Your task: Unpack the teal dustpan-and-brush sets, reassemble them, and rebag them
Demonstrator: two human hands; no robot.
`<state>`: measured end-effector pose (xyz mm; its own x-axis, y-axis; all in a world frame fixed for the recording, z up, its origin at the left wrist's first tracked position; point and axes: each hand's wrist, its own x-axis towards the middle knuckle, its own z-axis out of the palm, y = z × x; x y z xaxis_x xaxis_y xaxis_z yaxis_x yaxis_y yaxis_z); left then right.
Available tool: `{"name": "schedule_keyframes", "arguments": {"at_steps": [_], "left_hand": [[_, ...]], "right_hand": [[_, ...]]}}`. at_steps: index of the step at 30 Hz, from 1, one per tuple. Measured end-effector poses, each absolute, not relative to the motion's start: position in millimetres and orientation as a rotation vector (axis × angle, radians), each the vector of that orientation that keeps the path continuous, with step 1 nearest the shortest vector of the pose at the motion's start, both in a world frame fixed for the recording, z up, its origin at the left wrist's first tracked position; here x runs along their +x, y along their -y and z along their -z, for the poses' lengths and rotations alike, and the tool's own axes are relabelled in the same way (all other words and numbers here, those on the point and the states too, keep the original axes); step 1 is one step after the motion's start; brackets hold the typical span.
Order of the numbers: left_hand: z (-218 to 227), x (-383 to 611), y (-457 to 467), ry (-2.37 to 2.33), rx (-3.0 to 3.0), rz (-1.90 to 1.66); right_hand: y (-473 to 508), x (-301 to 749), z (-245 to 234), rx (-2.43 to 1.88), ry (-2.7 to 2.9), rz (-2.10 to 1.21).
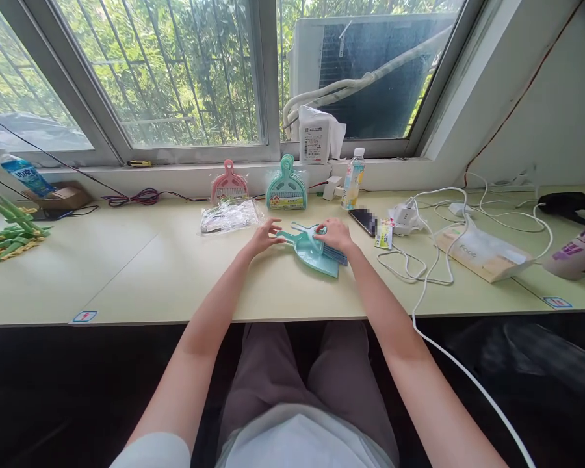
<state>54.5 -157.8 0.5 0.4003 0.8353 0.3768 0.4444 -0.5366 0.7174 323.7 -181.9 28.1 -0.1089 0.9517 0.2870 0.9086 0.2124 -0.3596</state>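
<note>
A small teal dustpan (316, 257) lies flat on the pale desk (175, 273) in front of me, with a little brush with blue bristles (332, 252) resting in it. My left hand (264, 235) touches the dustpan's handle end with its fingers curled around it. My right hand (335, 234) rests on top of the brush and holds it. An empty clear plastic wrapper (229, 216) lies just left of my left hand.
A pink dustpan set (229, 184) and a packaged teal set (286, 185) lean against the sill. A drink bottle (353, 179), a phone (365, 221), a charger with white cables (433, 253), a wrapped box (485, 252) and a hair dryer (578, 253) lie right. Green plant stalks (4, 231) lie at left.
</note>
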Motion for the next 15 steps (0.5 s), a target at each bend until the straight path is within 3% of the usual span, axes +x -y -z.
{"name": "schedule_keyframes", "arguments": {"at_steps": [7, 15], "left_hand": [[0.7, 79.2, 173.0, -1.048, 2.642, -0.967], [-9.7, 94.0, 186.3, -1.103, 3.290, -0.587]], "right_hand": [[190.6, 301.5, -30.8, -1.595, 2.273, -0.208], [194.9, 307.5, -35.1, -1.651, 2.198, -0.268]]}}
